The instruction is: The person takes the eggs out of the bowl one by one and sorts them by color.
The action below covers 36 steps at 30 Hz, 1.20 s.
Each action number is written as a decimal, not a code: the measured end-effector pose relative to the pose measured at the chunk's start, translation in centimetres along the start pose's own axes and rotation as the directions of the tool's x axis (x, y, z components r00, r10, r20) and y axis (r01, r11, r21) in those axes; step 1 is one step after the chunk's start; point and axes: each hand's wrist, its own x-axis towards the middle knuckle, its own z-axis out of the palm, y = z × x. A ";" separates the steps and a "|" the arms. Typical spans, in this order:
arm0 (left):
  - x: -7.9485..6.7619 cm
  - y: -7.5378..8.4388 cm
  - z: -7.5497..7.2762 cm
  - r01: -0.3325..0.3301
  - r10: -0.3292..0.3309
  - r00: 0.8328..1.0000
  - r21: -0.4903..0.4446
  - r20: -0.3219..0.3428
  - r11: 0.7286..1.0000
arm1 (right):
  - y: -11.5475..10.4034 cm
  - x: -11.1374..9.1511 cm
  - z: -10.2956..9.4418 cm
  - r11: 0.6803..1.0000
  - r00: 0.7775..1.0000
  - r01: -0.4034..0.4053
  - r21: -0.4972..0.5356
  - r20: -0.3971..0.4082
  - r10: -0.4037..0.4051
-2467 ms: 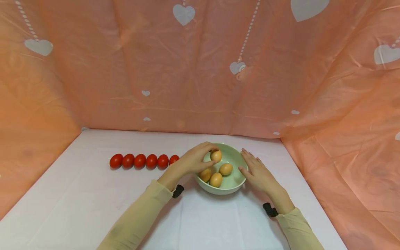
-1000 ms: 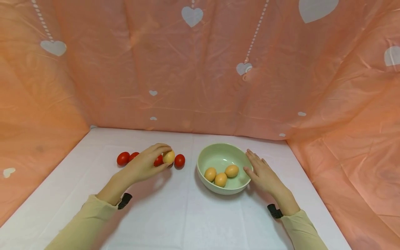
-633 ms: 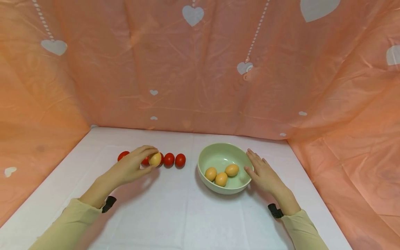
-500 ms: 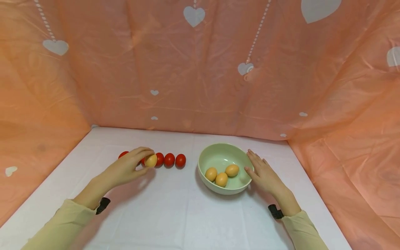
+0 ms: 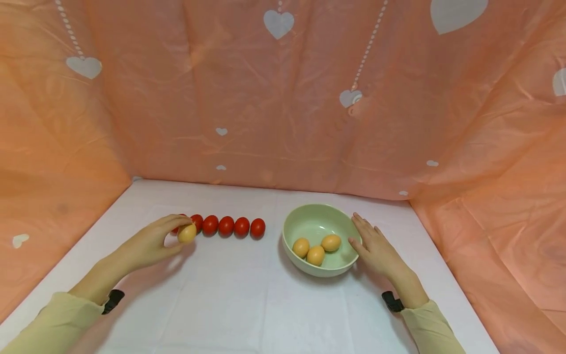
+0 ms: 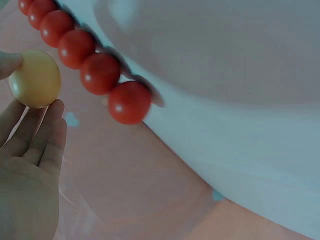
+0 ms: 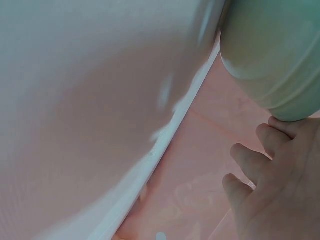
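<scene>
My left hand [image 5: 148, 243] pinches a yellow-brown egg [image 5: 187, 233] between thumb and fingers, in front of the left end of a row of tomatoes [image 5: 226, 226]. In the left wrist view the egg [image 6: 36, 79] sits at the fingertips, with the red tomatoes [image 6: 129, 102] running beside it. A pale green bowl [image 5: 311, 214] stands right of the row and holds three similar eggs [image 5: 316, 255]. My right hand [image 5: 378, 251] lies with straight fingers along the bowl's right rim. From the right wrist, the fingers of that hand [image 7: 275, 170] reach the bowl's outer wall [image 7: 275, 65].
A white cloth [image 5: 221, 305] covers the table. Orange sheeting with pale hearts [image 5: 278, 24] hangs behind it and at both sides. Each wrist wears a black band mount [image 5: 392, 301].
The left hand has lifted an egg out of the bowl and carried it left along the tomatoes to the row's left end. The right hand has stayed at the bowl's rim.
</scene>
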 end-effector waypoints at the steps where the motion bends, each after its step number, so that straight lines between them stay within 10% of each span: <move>1: -0.3 -0.2 -0.2 0.007 -0.007 1.000 0.004 -0.005 1.000 | 0.0 0.0 0.0 1.000 1.000 0.001 0.000 -0.001 -0.001; 11: -3.0 -2.2 -0.7 -0.042 0.039 0.996 -0.040 -0.080 0.998 | 0.1 -0.1 -0.1 1.000 1.000 -0.005 0.005 -0.002 0.005; 36: -5.4 -3.4 -1.6 0.137 -0.117 0.979 -0.116 0.165 0.984 | 0.1 0.0 0.0 1.000 1.000 -0.006 0.005 0.006 0.006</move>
